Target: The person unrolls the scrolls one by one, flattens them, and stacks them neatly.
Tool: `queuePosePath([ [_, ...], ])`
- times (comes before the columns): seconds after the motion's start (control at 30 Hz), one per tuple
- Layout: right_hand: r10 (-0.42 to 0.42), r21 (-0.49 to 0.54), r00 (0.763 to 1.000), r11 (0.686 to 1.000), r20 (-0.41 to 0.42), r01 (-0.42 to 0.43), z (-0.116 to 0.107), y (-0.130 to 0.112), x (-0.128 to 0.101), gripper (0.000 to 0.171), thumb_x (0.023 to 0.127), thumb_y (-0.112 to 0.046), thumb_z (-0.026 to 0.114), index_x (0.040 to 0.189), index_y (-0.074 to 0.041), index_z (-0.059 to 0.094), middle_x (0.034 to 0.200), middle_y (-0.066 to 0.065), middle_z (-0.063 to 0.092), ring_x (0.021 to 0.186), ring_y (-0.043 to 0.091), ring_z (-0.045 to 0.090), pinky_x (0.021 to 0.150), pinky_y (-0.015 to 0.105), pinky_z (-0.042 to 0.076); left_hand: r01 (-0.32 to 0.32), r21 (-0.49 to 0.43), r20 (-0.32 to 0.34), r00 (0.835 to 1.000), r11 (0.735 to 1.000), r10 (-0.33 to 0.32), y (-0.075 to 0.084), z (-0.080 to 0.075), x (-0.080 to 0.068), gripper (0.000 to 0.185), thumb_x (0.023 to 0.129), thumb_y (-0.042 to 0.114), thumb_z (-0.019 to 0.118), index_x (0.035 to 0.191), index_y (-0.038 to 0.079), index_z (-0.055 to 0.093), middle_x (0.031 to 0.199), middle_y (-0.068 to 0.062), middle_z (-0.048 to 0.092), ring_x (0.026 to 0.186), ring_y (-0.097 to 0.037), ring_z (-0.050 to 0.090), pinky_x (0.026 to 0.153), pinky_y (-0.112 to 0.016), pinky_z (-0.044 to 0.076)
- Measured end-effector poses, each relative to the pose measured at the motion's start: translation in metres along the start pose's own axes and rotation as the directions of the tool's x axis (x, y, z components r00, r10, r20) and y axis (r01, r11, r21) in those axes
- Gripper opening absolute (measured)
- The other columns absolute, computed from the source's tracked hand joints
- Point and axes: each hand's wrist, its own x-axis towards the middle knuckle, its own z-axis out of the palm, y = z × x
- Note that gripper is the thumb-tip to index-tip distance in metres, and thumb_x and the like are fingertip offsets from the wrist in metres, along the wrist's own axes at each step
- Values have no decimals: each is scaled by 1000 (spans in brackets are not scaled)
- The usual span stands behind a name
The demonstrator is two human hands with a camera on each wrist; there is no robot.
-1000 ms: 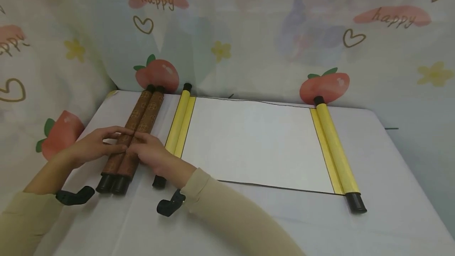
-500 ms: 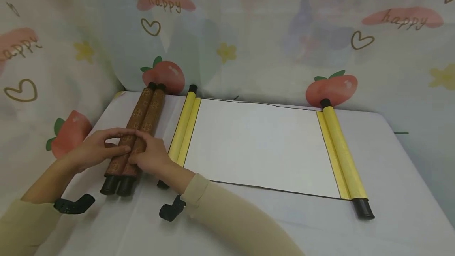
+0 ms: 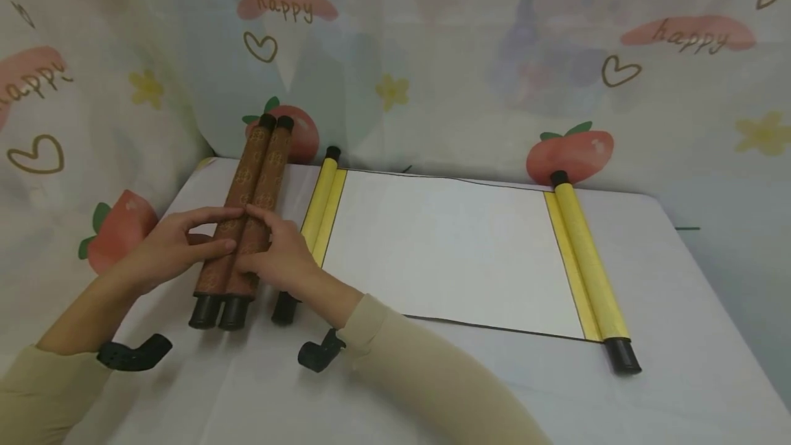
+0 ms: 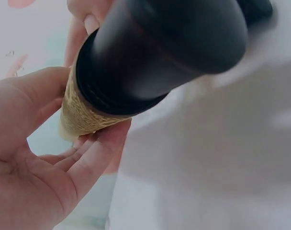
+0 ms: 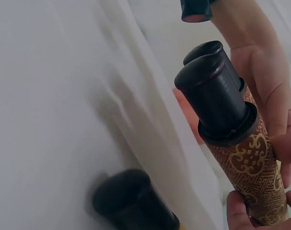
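Nearest, two cream sleeves reach in over the white-clothed counter, each wrist carrying a small black camera mount. Just beyond them, the left hand and the right hand close on the brown rolled scroll with gold medallion pattern and black end caps from either side, fingers and thumbs curled round its near half; the left wrist view shows the fingers wrapped under the patterned roll. The scroll's two rollers lie tight together, so it is fully wound and no paper shows. It sits at the left of the counter, and its far end appears to be raised off the cloth while the near caps hang low near the counter; whether those caps touch the cloth I cannot tell. Its long axis runs near to far, leaning slightly right as it goes away, with the far caps pointing at the curtain. As a judgement, the brown scroll is gripped and lifted but not yet unrolled at all. Just to its right lies the yellow-edged scroll with a blank white sheet, already spread flat, one yellow roller beside the right hand and the other well apart at the right. Farthest stands the pale curtain printed with peaches, hearts and "happy".
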Motion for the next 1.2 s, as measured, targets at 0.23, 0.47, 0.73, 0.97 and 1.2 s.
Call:
queuePosePath([
  [0.23, -34, 124, 999, 992, 24, 30, -24, 1, -11, 78, 81, -10, 77, 149, -31, 44, 125, -2, 58, 95, 8, 65, 73, 26, 57, -13, -50, 6, 1000, 999, 13, 20, 14, 6, 57, 96, 31, 67, 148, 16, 48, 156, -10, 37, 119, -38, 61, 82, -26, 55],
  [0.47, -4, 102, 1000, 995, -17, 6, -43, 5, -26, 80, 81, -11, 78, 148, -35, 43, 129, -4, 50, 99, 12, 62, 73, 29, 57, -45, -106, 23, 999, 993, 48, 28, 29, 19, 57, 96, 31, 68, 147, 16, 49, 156, -9, 38, 121, -38, 60, 86, -31, 54],
  [0.73, -28, 105, 998, 994, -54, 33, -64, 8, -40, 82, 79, -7, 77, 148, -37, 43, 130, -1, 46, 103, 16, 61, 77, 33, 57, -67, -198, 41, 996, 978, 77, 42, 44, 30, 55, 95, 28, 69, 146, 19, 51, 151, -7, 44, 112, -20, 66, 83, -30, 56],
  [0.97, -24, 116, 997, 993, -72, 32, -97, 14, -61, 81, 79, -7, 75, 149, -31, 42, 134, 3, 47, 109, 22, 59, 82, 36, 56, -117, -254, 45, 990, 960, 132, 60, 70, 44, 54, 95, 24, 70, 146, 18, 52, 152, -4, 44, 113, -22, 65, 83, -31, 56],
  [1.2, 12, 155, 995, 988, -101, 4, -129, 22, -83, 80, 80, -2, 74, 148, -31, 43, 135, 5, 46, 111, 25, 59, 80, 38, 57, -147, -297, 58, 983, 944, 172, 79, 96, 57, 54, 95, 23, 70, 145, 21, 52, 151, -3, 44, 116, -32, 63, 81, -33, 57],
])
